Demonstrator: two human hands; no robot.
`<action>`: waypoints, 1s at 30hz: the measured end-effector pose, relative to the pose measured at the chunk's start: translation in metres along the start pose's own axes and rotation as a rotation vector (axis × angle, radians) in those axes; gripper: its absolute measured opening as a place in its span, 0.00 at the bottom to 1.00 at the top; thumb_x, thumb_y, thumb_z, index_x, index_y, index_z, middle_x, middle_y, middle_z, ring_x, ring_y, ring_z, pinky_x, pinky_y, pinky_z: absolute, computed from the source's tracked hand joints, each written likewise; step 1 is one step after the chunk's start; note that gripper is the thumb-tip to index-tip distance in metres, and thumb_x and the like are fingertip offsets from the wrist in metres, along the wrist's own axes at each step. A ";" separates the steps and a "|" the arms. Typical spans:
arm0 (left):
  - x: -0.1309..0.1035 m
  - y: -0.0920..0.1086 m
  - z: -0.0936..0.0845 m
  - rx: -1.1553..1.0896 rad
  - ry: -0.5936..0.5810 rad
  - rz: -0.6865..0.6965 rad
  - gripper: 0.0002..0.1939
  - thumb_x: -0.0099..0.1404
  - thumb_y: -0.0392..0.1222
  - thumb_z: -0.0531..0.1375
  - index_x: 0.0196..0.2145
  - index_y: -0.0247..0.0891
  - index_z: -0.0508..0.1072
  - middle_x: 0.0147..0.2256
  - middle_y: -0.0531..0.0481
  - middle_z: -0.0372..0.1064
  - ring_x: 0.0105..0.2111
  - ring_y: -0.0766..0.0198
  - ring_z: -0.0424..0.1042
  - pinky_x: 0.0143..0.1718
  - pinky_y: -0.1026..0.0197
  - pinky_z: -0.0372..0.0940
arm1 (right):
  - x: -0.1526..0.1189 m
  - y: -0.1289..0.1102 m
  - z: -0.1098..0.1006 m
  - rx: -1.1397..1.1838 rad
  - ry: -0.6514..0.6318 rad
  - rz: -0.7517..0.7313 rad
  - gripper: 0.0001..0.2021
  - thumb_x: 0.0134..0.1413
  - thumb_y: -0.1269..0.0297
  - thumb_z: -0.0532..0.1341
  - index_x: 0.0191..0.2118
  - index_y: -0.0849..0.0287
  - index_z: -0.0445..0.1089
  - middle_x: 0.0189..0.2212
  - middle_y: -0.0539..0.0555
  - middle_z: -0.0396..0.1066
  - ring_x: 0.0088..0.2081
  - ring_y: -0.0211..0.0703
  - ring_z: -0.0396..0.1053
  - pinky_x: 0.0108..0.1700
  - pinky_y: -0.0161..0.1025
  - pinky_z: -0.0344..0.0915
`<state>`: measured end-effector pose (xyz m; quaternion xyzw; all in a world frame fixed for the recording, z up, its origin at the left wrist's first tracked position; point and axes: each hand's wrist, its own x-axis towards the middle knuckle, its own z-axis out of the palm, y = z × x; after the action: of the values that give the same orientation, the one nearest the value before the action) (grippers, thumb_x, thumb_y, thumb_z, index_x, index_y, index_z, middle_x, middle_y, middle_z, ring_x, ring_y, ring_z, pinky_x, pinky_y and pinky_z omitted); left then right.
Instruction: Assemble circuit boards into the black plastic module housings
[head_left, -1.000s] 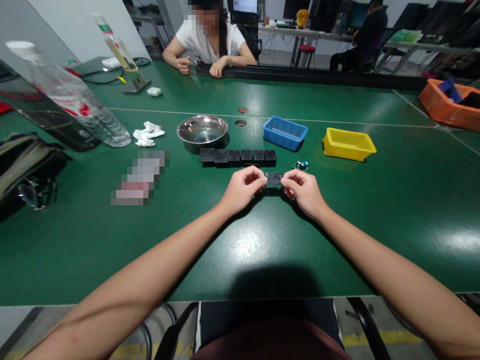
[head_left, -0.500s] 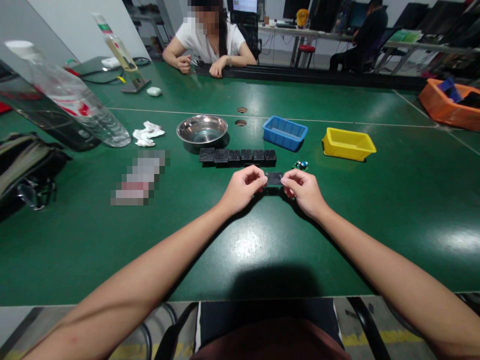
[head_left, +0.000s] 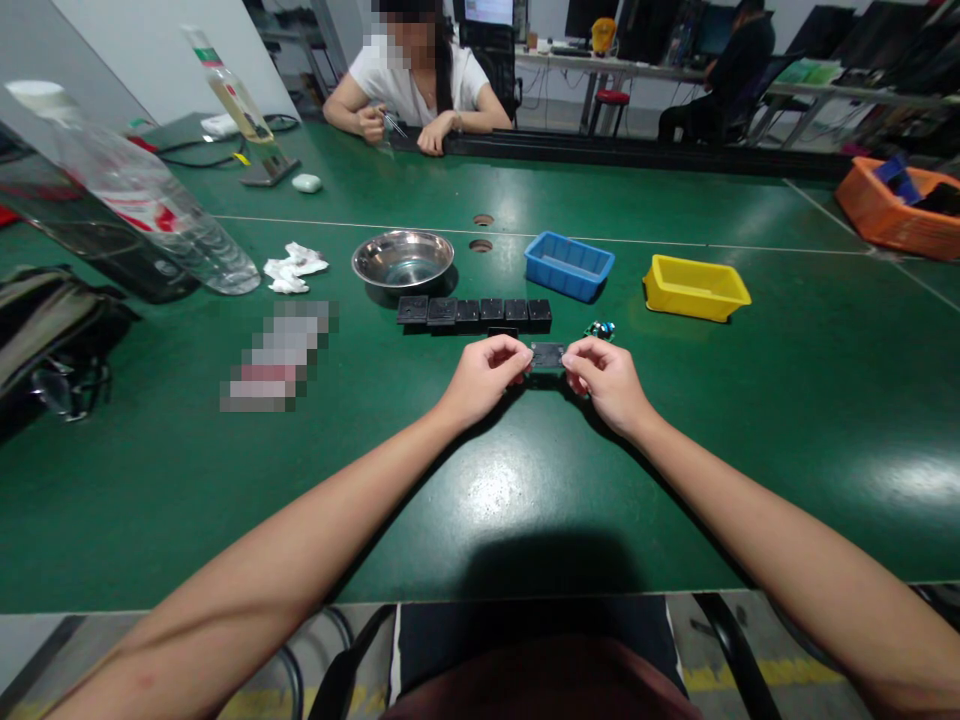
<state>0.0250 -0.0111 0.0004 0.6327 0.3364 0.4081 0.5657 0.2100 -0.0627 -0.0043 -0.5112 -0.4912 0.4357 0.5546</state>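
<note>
Between my two hands is a flat black plastic case part [head_left: 547, 355], held just over the green table. The fingers of my left hand [head_left: 491, 372] pinch its left edge. On its right edge, the thumb and fingers of my right hand [head_left: 606, 380] are closed. A row of black plastic boxes [head_left: 491, 312] stands just beyond my hands, and one more black piece [head_left: 502, 331] lies partly hidden behind my left hand. Beyond my right fingertips sits a small green circuit board [head_left: 601, 330] with blue components.
Behind the row are a steel bowl [head_left: 403, 262], a blue tray [head_left: 569, 265] and a yellow tray [head_left: 697, 287]. Large bottles [head_left: 150, 200] and crumpled tissue [head_left: 295, 267] are on the left. An orange basket [head_left: 900, 215] stands far right. A person [head_left: 420, 90] sits across the table.
My hands keep their grip on the black case part, which appears slightly tilted, its face showing lighter. Across the table, the person's hand has lifted a little with a thin object.
</note>
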 end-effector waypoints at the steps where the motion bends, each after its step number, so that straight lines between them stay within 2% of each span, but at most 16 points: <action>1: 0.000 0.000 0.000 0.001 0.000 -0.006 0.17 0.57 0.52 0.67 0.27 0.35 0.72 0.22 0.54 0.67 0.23 0.69 0.63 0.27 0.64 0.59 | 0.000 0.000 0.000 0.000 -0.001 0.000 0.10 0.47 0.58 0.67 0.26 0.58 0.69 0.14 0.44 0.64 0.16 0.31 0.57 0.21 0.31 0.53; 15: 0.001 0.001 0.000 0.010 0.015 -0.014 0.16 0.56 0.52 0.67 0.26 0.35 0.74 0.23 0.54 0.68 0.23 0.69 0.63 0.28 0.64 0.60 | 0.000 0.000 -0.001 -0.003 -0.006 0.006 0.12 0.47 0.56 0.68 0.27 0.57 0.69 0.14 0.44 0.64 0.16 0.32 0.58 0.20 0.32 0.54; 30: 0.001 -0.001 -0.001 0.004 -0.057 -0.051 0.19 0.57 0.55 0.67 0.26 0.35 0.73 0.23 0.54 0.68 0.23 0.69 0.63 0.29 0.64 0.60 | 0.000 -0.001 -0.001 -0.007 -0.006 0.019 0.11 0.47 0.56 0.67 0.28 0.58 0.69 0.14 0.43 0.65 0.16 0.32 0.58 0.21 0.32 0.54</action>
<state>0.0247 -0.0096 -0.0001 0.6364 0.3370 0.3747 0.5840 0.2111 -0.0631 -0.0033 -0.5165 -0.4893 0.4407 0.5473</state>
